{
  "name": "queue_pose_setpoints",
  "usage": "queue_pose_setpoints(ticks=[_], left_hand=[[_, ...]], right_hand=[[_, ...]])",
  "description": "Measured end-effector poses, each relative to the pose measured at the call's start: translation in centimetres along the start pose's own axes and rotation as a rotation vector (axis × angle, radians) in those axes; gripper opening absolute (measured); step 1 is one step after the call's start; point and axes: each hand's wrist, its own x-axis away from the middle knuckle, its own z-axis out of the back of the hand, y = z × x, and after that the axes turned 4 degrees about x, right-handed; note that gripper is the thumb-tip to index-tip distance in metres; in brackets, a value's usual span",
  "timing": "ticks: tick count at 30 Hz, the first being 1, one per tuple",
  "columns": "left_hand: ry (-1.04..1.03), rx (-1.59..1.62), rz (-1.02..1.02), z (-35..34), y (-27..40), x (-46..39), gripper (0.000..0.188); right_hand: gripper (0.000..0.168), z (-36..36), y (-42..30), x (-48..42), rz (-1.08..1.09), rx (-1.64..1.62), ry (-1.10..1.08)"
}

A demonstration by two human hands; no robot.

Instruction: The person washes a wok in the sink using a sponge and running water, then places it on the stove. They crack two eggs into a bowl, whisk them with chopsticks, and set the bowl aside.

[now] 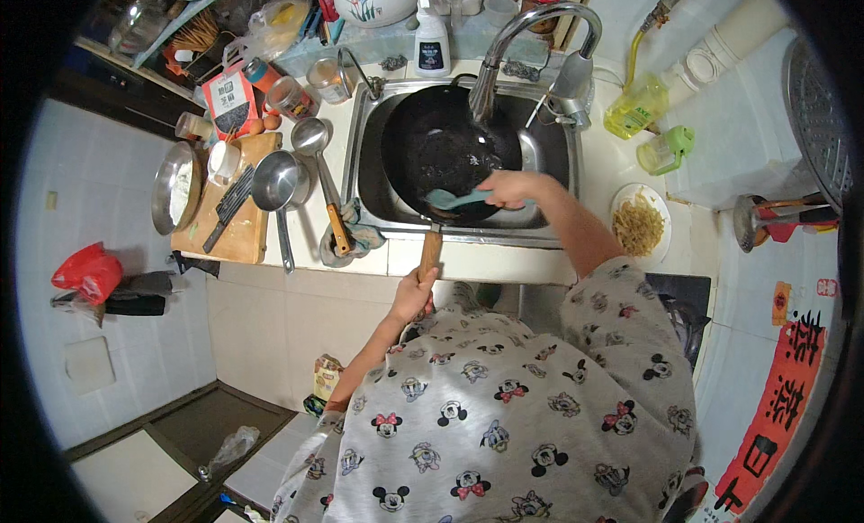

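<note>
A black wok (452,145) with a wooden handle (430,253) rests in the stainless steel sink (550,233), under the head of a chrome faucet (482,94). My left hand (414,295) is closed around the lower end of that handle, in front of the counter's edge. Over the near right rim of the wok, my right hand (511,189) grips a teal brush or scrubber (449,199), whose head lies inside the wok against its near wall. The exact kind of tool is unclear. Wet, shiny patches show on the wok's inner surface.
Left of the sink are a ladle (312,137) on a cloth (364,238), a saucepan (277,179), a knife (229,206) on a wooden cutting board (253,219), and a metal bowl (177,189). To the right stand a plate of shredded food (638,222), a green-lidded jar (665,150) and a yellow bottle (636,106).
</note>
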Motion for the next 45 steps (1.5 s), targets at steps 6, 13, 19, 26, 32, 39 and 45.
queue_pose_setpoints(ticks=[6,13,19,26,32,39,45], left_hand=[[0.147,-0.208,-0.153,-0.2,0.7,0.8,0.042],[0.335,-0.542,-0.268,0.1,-1.8,-0.4,0.048],[0.484,-0.716,-0.37,-0.5,-1.4,0.5,0.043],[0.561,-0.866,-0.306,-0.9,-1.5,0.9,0.038],[0.609,-0.874,-0.361,-0.6,-2.8,0.7,0.04],[0.513,-0.82,-0.28,-0.5,-0.7,1.1,0.042],[0.422,-0.712,-0.341,0.8,-1.1,0.5,0.043]], right_hand=[[0.037,-0.5,-1.4,4.8,-0.096,0.213,0.265],[0.027,-3.7,-0.8,2.0,-0.234,0.482,0.401],[0.025,0.4,1.2,-1.0,-0.332,0.227,0.856],[0.026,-3.2,1.2,-5.3,-0.261,0.059,0.592],[0.023,-2.2,0.0,3.9,-0.203,0.437,0.554],[0.026,2.3,10.7,5.3,-0.113,0.841,1.282],[0.033,3.1,11.1,4.2,-0.223,0.612,0.766]])
